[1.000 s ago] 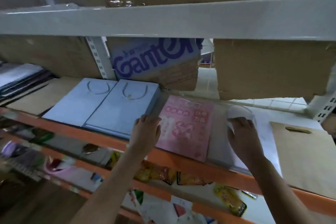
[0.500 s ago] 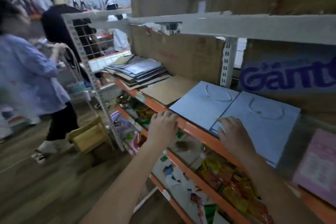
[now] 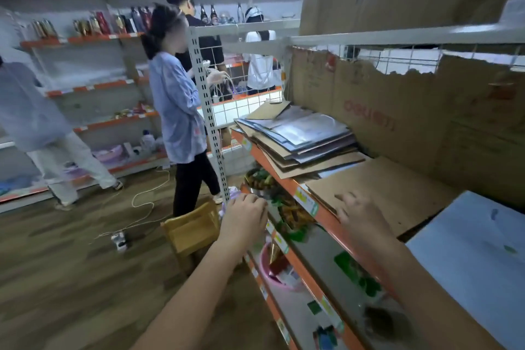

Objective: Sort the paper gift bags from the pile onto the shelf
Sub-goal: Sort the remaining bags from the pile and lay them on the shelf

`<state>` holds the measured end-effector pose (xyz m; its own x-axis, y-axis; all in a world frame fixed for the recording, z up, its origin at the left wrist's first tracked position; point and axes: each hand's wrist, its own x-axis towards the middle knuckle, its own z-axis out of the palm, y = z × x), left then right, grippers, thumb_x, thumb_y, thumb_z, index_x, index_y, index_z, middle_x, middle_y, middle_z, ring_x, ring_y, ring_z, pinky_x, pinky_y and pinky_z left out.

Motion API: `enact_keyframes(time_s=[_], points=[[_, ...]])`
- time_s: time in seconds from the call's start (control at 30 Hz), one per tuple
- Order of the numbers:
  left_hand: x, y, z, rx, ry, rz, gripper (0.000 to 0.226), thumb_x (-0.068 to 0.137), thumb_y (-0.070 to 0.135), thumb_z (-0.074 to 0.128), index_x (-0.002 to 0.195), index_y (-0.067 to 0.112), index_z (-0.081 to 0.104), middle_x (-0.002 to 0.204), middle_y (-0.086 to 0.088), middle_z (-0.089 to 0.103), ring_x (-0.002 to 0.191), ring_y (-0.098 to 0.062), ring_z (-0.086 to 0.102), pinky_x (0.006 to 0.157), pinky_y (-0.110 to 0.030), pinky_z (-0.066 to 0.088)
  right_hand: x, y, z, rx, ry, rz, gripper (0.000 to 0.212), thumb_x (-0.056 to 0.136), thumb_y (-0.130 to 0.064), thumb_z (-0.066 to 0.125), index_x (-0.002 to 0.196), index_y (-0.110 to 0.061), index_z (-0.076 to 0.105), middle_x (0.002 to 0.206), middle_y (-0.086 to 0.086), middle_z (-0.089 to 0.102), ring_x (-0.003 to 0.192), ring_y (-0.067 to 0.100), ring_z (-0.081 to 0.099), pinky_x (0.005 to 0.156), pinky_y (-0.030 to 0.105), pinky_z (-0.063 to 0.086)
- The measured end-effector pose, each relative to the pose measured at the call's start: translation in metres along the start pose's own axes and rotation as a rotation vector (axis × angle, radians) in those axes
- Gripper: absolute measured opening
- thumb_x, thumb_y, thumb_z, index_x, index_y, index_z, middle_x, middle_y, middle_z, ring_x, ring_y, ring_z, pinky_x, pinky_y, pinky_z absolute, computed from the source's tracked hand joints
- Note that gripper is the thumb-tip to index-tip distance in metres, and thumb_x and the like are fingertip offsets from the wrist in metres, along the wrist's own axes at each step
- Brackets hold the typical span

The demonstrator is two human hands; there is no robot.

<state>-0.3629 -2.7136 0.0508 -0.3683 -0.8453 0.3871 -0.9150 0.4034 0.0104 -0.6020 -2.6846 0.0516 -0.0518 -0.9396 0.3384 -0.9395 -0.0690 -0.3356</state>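
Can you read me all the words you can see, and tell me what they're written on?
"deli", in red, probably: on the cardboard sheet behind the shelf; the red marks after it are too blurred.
Price tags on the orange shelf edge: too small to read.
Bottle labels on the far shelves: too blurred.

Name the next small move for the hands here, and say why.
Probably reach the right hand, now at the brown bag's near edge, on to the mixed pile to take its top bag: both hands hold nothing, left hand off the shelf.
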Motion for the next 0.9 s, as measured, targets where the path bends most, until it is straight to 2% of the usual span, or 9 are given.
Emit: enact_keyframes(time_s=[0.07,0.17,0.2,0.3,0.4,0.53,0.7,0.8,0.9], points=[[0.033,-0.024,0.012,-0.033,0.019,-0.029,0.03,0.097,0.029,0.039,0.113,0.02,0.063,0.115,0.001,0.063,0.109,-0.019,0.053,0.089,-0.031,0.039,0.041,-0.006,0.006,0.016,0.021,0.003,0.032,0.092,-0.014,0.042,0.118,-0.006,0.059,0.116,0.013,0.06,0.108,0.03,0.053,0.087,0.031,0.04],[0.073,-0.056,0.028,-0.05,0.003,-0.064,0.03,0.096,0.03,0.039,0.114,0.021,0.062,0.115,0.003,0.062,0.109,-0.018,0.052,0.089,-0.031,0.039,0.092,-0.013,0.021,0.01,0.042,-0.035,0.045,0.083,-0.023,0.03,0.097,0.0,0.067,0.097,0.015,0.064,0.091,0.035,0.061,0.074,0.032,0.048],[0.084,-0.066,0.033,-0.05,-0.006,-0.072,0.031,0.097,0.03,0.038,0.115,0.021,0.061,0.117,0.003,0.061,0.11,-0.018,0.052,0.089,-0.031,0.039,0.107,-0.014,0.028,0.006,0.023,-0.018,0.042,0.084,-0.022,0.033,0.096,0.001,0.067,0.096,0.015,0.064,0.089,0.036,0.062,0.073,0.032,0.049],[0.121,-0.093,0.053,-0.071,-0.022,-0.071,0.031,0.096,0.031,0.038,0.117,0.022,0.06,0.121,0.004,0.06,0.113,-0.017,0.051,0.092,-0.031,0.039,0.148,-0.013,0.048,0.056,-0.029,0.091,0.033,0.091,-0.017,0.044,0.117,-0.004,0.059,0.113,0.015,0.06,0.106,0.032,0.054,0.087,0.032,0.041],[0.166,-0.119,0.078,-0.107,-0.042,-0.065,0.03,0.096,0.031,0.039,0.116,0.023,0.061,0.12,0.004,0.061,0.114,-0.017,0.051,0.094,-0.032,0.038,0.187,-0.01,0.061,0.085,-0.07,0.165,0.034,0.093,-0.014,0.047,0.126,-0.008,0.053,0.124,0.012,0.055,0.118,0.027,0.047,0.095,0.03,0.035],[0.237,-0.155,0.109,-0.15,-0.043,0.004,0.031,0.097,0.031,0.039,0.118,0.024,0.06,0.121,0.004,0.06,0.118,-0.018,0.048,0.094,-0.034,0.033,0.24,-0.004,0.079,0.12,0.016,0.352,0.034,0.095,-0.017,0.046,0.126,-0.006,0.053,0.128,0.014,0.051,0.118,0.028,0.047,0.095,0.034,0.037],[0.34,-0.204,0.143,-0.286,-0.058,0.125,0.031,0.095,0.026,0.04,0.117,0.018,0.06,0.118,-0.002,0.06,0.11,-0.023,0.051,0.086,-0.034,0.042,0.293,0.0,0.101,0.137,0.096,0.676,0.042,0.096,-0.027,0.043,0.129,-0.002,0.047,0.131,0.017,0.044,0.112,0.031,0.048,0.084,0.034,0.04],[0.396,-0.229,0.162,-0.338,-0.097,0.078,0.035,0.095,0.029,0.038,0.12,0.016,0.058,0.12,-0.008,0.06,0.11,-0.027,0.052,0.087,-0.034,0.041,0.316,0.0,0.117,0.129,0.103,0.821,0.039,0.095,-0.028,0.046,0.113,0.005,0.053,0.118,0.023,0.051,0.102,0.034,0.049,0.08,0.035,0.039],[0.442,-0.249,0.178,-0.321,-0.144,0.027,0.037,0.096,0.033,0.041,0.125,0.015,0.054,0.127,-0.009,0.056,0.116,-0.027,0.048,0.094,-0.036,0.038,0.33,-0.003,0.131,0.124,0.16,0.969,0.054,0.089,-0.035,0.056,0.126,0.004,0.049,0.122,0.028,0.049,0.111,0.04,0.049,0.091,0.038,0.041]])
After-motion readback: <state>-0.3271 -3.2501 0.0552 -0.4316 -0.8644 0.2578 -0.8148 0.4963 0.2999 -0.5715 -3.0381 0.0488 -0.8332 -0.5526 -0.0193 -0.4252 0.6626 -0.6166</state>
